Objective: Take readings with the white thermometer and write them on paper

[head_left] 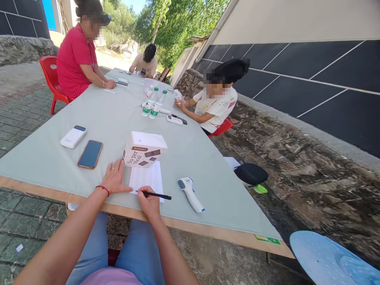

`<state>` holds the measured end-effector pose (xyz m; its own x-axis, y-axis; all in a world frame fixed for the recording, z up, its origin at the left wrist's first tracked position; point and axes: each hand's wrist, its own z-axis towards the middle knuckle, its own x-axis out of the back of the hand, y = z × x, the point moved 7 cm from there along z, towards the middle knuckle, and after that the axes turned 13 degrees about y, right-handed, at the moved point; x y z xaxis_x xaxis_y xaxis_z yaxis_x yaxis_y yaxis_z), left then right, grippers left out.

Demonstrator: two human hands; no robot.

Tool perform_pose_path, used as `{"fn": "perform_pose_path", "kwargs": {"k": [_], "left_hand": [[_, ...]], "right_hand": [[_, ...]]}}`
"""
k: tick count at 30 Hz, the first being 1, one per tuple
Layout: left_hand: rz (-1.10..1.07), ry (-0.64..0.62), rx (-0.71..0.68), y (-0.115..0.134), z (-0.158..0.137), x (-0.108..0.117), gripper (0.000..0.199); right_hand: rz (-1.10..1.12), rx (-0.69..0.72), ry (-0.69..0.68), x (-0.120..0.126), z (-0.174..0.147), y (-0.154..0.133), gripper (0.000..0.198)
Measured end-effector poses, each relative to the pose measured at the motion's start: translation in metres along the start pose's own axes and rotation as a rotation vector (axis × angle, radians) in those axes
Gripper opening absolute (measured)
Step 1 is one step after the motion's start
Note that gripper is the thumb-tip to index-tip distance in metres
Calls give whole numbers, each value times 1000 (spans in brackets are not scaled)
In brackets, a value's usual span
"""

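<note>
My right hand (149,204) is closed around a black pen (158,194), its tip over a white sheet of paper (154,178) with printed rows. Flat on the table beside that sheet lies my left hand (115,180), fingers spread, the thumb at the paper's left edge. A white "Super Meal" box (148,142) stands at the far end of the sheet and covers part of it. To the right of the paper rests a white and blue infrared thermometer (190,194). Left of my left hand are a smartphone (90,154) and a white power bank (73,136).
On the long table (97,107), two water bottles (152,105) stand past the box, near a white device (174,120). One person in red (74,59) sits at the left, another in white (218,105) at the right, a third at the far end. A blue patterned object (329,261) is at lower right.
</note>
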<state>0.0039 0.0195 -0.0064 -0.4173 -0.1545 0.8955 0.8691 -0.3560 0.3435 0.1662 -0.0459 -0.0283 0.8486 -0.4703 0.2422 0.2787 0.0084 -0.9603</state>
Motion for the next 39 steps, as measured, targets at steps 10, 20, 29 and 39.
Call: {"fn": "perform_pose_path", "kwargs": {"k": [10,20,29,39], "left_hand": [[-23,21,-2,-3,0,-3,126],[-22,34,-14,-4,0,-4,126],[-6,-6,11,-1,0,0,126],[-33,39,-6,-5,-1,-4,125]], "right_hand": [[9,-2,40,1,1,2,16],[15,19,28,1,1,0,16],[10,-2,58,3,0,0,17],[-69,122,143,9,-3,1,15]]}}
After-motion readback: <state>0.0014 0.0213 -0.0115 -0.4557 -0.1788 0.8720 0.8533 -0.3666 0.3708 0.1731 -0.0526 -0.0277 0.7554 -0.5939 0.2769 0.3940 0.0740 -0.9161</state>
